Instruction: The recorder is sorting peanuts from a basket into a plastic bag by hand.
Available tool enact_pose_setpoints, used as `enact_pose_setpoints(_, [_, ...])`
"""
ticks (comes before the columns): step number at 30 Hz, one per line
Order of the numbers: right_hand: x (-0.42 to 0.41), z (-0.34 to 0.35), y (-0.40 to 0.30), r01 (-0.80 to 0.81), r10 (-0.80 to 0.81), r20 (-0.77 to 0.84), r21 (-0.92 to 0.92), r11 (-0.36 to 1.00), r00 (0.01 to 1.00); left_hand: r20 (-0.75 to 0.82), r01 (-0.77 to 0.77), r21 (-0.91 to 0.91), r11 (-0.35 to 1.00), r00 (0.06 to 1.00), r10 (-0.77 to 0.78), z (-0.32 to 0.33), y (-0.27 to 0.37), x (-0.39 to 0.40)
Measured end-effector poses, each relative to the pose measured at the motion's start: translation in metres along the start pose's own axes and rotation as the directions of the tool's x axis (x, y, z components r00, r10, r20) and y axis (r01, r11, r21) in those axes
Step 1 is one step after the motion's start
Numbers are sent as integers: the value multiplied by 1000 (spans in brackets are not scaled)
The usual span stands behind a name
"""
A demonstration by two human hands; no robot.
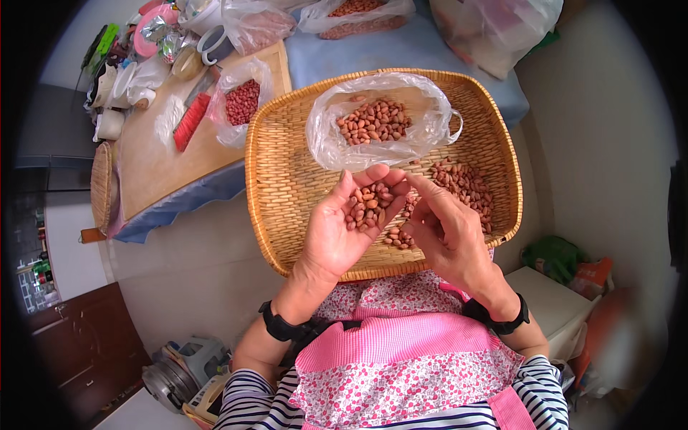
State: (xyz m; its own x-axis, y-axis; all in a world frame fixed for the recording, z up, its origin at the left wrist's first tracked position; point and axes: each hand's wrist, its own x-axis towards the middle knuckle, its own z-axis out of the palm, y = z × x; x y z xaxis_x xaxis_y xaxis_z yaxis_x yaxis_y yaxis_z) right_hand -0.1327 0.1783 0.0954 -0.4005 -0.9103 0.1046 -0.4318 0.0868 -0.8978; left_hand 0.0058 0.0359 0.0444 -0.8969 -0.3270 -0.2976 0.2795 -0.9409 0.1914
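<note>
A rectangular woven wicker basket [279,183] lies before me, over the lap and against the table. My left hand [344,226] is cupped palm up over its near part and holds a small heap of shelled peanuts [370,204]. Close by on the right, my right hand [451,226] has its fingers bent, the index fingertip at the left fingertips; whether a peanut is between its fingers cannot be told. An open clear plastic bag [328,145] with peanuts [376,121] stands in the basket's far half. Loose peanuts [467,185] lie at the basket's right, partly behind my right hand.
On the table, a wooden board [156,172] carries a bag of red beans or peanuts [242,102], a red-bristled brush [192,122] and crowded containers at the far left. Further bags lie on the blue cloth [344,59]. A wall rises at the right.
</note>
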Motion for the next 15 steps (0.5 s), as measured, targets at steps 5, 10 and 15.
enact_pose_setpoints(5, [-2, 9, 3, 60, -29, 171, -176, 983, 985, -3, -29, -37, 999, 1000, 29, 5, -1, 1])
enact_pose_setpoints(10, [-7, 26, 13, 174, -99, 239, -316, 933, 966, 50, -33, -31, 999, 998, 34, 6, -4, 4])
enact_pose_setpoints(15, [-9, 33, 14, 230, -140, 273, -334, 914, 952, 74, -36, -33, 999, 997, 38, 2, -5, 5])
